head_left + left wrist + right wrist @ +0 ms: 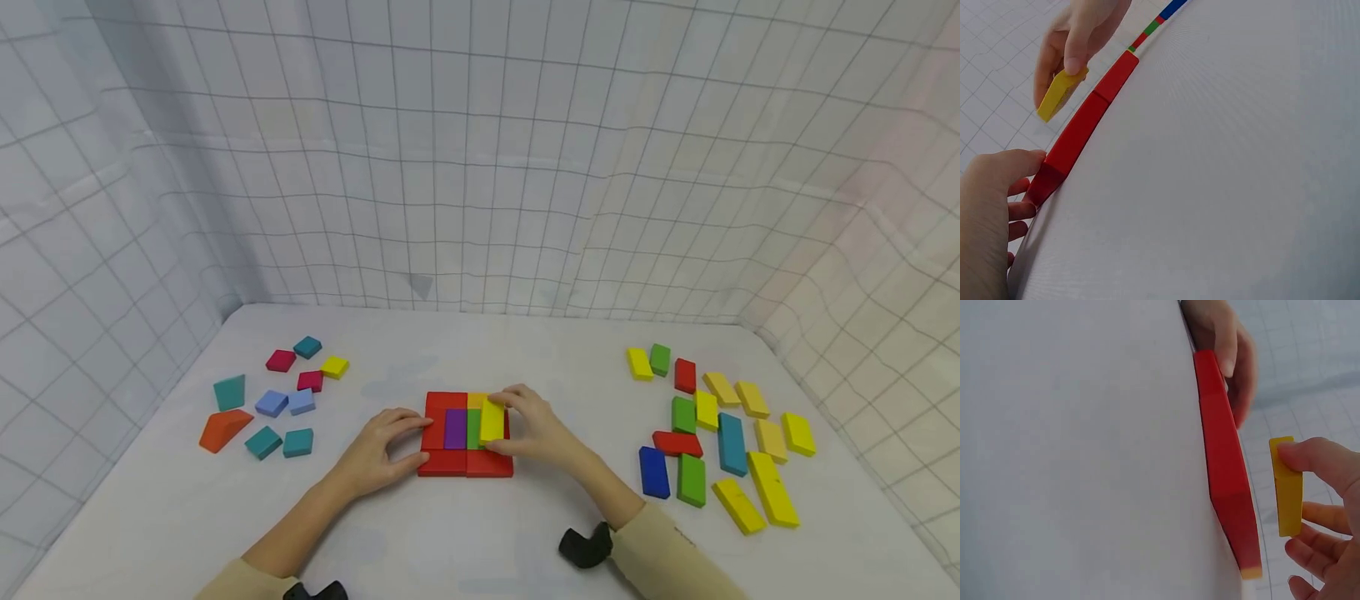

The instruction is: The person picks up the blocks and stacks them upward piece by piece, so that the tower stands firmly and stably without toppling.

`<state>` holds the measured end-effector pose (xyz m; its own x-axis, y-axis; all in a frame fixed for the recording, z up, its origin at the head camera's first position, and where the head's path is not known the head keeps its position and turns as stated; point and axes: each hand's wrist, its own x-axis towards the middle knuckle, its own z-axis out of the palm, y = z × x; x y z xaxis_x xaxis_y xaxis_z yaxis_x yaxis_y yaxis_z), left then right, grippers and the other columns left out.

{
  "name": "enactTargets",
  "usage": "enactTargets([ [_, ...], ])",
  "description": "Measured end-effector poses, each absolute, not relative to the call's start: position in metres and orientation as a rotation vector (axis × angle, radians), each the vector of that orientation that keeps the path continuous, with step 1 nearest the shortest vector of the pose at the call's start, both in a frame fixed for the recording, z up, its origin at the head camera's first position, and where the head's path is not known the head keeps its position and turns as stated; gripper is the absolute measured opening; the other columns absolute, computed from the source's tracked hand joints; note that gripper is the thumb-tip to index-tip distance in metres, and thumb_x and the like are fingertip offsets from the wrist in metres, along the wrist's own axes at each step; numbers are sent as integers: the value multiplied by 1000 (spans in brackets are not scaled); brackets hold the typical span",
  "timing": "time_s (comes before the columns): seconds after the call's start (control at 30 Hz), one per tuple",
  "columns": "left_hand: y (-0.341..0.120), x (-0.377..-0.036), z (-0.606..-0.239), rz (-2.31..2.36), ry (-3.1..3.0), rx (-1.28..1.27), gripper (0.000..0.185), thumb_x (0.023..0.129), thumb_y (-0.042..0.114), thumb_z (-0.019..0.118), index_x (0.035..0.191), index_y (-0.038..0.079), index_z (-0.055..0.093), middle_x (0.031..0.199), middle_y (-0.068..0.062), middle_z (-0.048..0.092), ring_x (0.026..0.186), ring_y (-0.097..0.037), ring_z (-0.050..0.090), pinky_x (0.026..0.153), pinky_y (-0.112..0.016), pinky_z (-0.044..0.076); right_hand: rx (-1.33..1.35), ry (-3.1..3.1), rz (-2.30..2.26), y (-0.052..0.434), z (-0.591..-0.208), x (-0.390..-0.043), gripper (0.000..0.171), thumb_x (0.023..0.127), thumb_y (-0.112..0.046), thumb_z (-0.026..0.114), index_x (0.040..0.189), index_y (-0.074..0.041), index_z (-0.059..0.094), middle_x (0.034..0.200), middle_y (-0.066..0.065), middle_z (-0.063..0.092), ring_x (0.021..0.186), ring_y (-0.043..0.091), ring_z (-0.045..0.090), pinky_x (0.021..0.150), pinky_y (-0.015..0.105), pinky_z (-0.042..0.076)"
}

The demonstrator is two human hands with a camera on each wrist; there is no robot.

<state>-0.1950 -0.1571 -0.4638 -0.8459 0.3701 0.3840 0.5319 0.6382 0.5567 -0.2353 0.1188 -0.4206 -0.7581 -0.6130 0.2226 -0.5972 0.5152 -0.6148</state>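
A flat square of blocks [465, 435] lies at the table's middle: red pieces [1079, 134] round the edge, a purple block [454, 428] and a green one [473, 427] inside. My right hand [534, 429] pinches a yellow block [492, 420] by its ends and holds it tilted just above the square's right side. The wrist views show that yellow block [1286, 485] lifted clear of the red row [1225, 462]. My left hand [378, 450] rests against the square's left edge, fingertips touching the red blocks.
Several small blocks in teal, blue, red and yellow and an orange wedge [222, 429] lie at the left. At the right lie several long blocks [731, 442] in yellow, green, red, blue and teal. Grid-patterned cloth walls [480, 167] enclose the table.
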Motion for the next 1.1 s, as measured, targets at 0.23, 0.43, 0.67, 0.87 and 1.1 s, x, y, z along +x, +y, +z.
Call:
enactTargets([
  [0.23,-157,-195,-462,-1024,-2641,-738,47,76,30,72,118,15,61,115,-2,57,109,-21,50,87,-48,46,-1069,2703,-996,81,-421,-236,56,77,-28,73,126,-9,52,119,8,49,107,22,46,90,43,42],
  [0.43,-157,-195,-463,-1018,-2633,-734,47,74,29,73,118,15,61,114,-3,57,109,-22,50,87,-48,47,-1116,2714,-931,67,-423,-238,56,78,-31,72,125,-8,51,118,7,49,105,19,47,88,33,46],
  [0.67,-158,-195,-464,-1011,-2624,-723,46,74,29,73,117,15,62,113,-2,58,108,-21,51,87,-48,47,-1109,2709,-918,61,-422,-237,55,78,-32,71,124,-9,52,119,6,49,104,17,47,87,26,46],
  [0.87,-158,-195,-464,-1010,-2611,-727,45,74,28,73,116,14,62,112,-2,58,107,-21,51,87,-48,46,-1108,2710,-900,59,-423,-237,56,78,-34,71,125,-10,51,120,5,49,105,17,47,88,24,45],
  [1.1,-158,-195,-464,-1010,-2599,-734,44,75,28,73,115,14,63,112,-2,59,106,-22,51,88,-50,45,-1129,2694,-910,60,-421,-236,59,79,-36,70,127,-11,50,121,5,48,106,18,47,91,29,45],
])
